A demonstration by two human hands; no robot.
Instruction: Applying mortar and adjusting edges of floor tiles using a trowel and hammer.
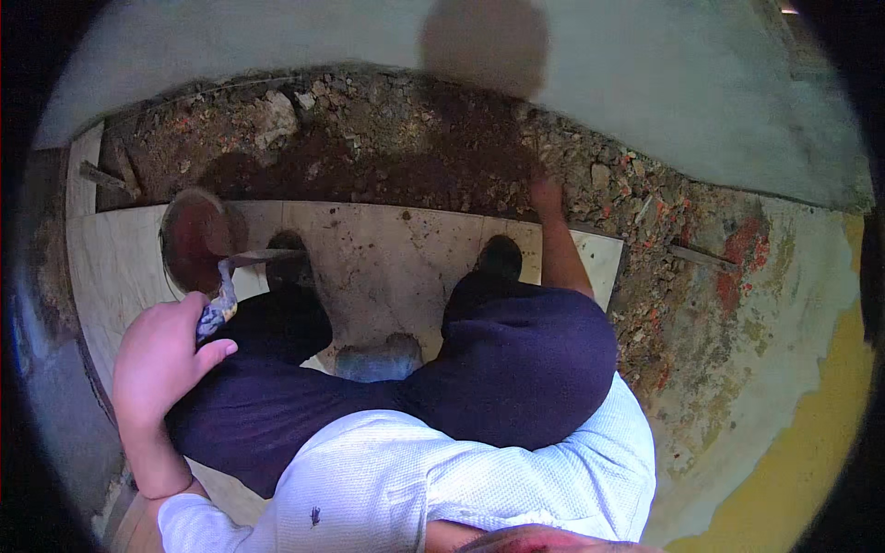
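My left hand [161, 359] is closed around the worn, mottled handle of a trowel [267, 255]. The trowel's metal blade points right, above the tiles beside my left shoe [290, 263]. Just beyond that hand is a round, reddish-brown container [195, 235]. My right hand [546, 195] reaches down past my right shoe [499, 256] to the near edge of a strip of broken earth and rubble [369, 138]. Its fingers are dark against the soil, so I cannot make out their shape or whether they hold anything.
Pale, dirt-spotted floor tiles [387, 253] lie under my feet. A grey plastered wall [304, 37] rises behind the rubble. Wood pieces [103, 177] are at the far left, and a thin strip [702, 258] lies at right. Between my legs is a bluish object [378, 359].
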